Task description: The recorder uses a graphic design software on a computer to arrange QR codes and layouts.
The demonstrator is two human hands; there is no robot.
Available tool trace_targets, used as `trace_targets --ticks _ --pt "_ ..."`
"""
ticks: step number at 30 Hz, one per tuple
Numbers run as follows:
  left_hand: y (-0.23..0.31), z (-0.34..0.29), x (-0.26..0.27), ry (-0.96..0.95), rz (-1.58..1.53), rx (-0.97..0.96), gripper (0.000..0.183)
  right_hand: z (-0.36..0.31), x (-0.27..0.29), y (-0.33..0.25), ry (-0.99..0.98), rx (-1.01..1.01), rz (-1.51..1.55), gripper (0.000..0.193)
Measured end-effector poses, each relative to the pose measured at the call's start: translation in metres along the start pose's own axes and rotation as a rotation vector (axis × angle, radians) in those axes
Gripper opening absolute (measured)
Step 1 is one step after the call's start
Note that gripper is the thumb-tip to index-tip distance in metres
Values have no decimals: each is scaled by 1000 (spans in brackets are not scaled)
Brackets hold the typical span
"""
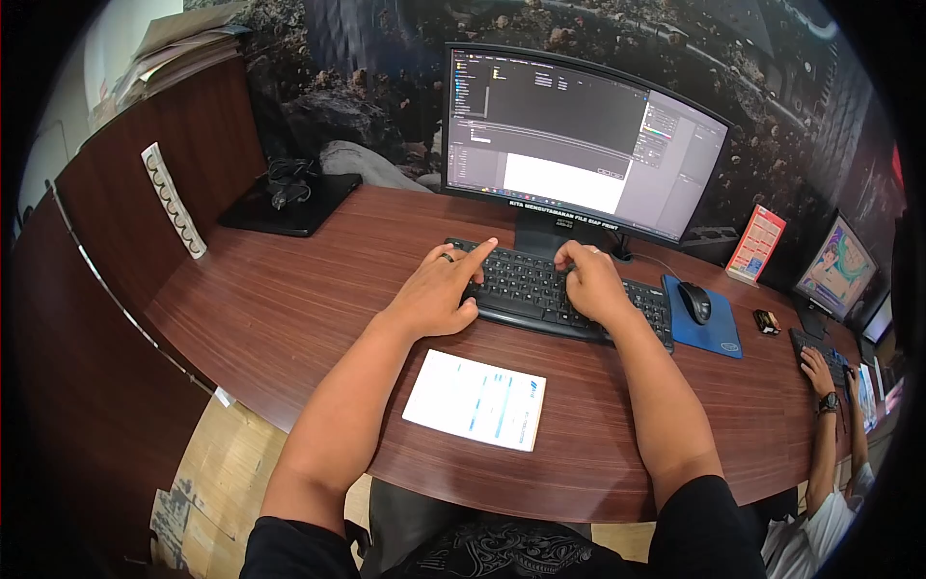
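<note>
The left hand point(439, 292), fingers spread, rests over the left end of the black, rectangular plastic keyboard point(521, 278); the right hand point(592, 283), loosely curled, covers its middle, probably so both span it. Beyond, a black, rounded mouse point(694, 302) sits on a blue, rectangular pad point(716, 334), presumably within reach.

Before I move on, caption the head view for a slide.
Left hand and right hand at a black keyboard, white printed paper nearer, lit monitor behind.

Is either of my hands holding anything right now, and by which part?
Nothing is held: your left hand and right hand are just at the keyboard, gripping no part of it.
</note>
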State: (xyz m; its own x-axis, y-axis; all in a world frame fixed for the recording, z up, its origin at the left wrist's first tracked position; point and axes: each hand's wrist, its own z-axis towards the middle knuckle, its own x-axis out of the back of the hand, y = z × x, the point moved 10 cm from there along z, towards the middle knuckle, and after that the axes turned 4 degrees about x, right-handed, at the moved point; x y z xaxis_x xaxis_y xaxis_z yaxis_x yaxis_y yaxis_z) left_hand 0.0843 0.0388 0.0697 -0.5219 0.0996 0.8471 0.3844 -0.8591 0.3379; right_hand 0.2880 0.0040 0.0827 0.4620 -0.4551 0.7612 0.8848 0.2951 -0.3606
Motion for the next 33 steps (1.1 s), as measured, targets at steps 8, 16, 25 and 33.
trace_targets --ticks 8,16,25,33 --pt "-11 0 -10 2 8 38 85 -1 -14 -23 3 89 -8 26" --pt "-30 3 -7 104 80 114 81 -9 -45 -56 -48 272 -33 27" --pt "-29 6 -10 171 129 83 80 -7 -82 -60 -198 169 -148 40" --pt "-27 8 -13 141 119 69 79 1 -77 -62 -230 107 -195 46"
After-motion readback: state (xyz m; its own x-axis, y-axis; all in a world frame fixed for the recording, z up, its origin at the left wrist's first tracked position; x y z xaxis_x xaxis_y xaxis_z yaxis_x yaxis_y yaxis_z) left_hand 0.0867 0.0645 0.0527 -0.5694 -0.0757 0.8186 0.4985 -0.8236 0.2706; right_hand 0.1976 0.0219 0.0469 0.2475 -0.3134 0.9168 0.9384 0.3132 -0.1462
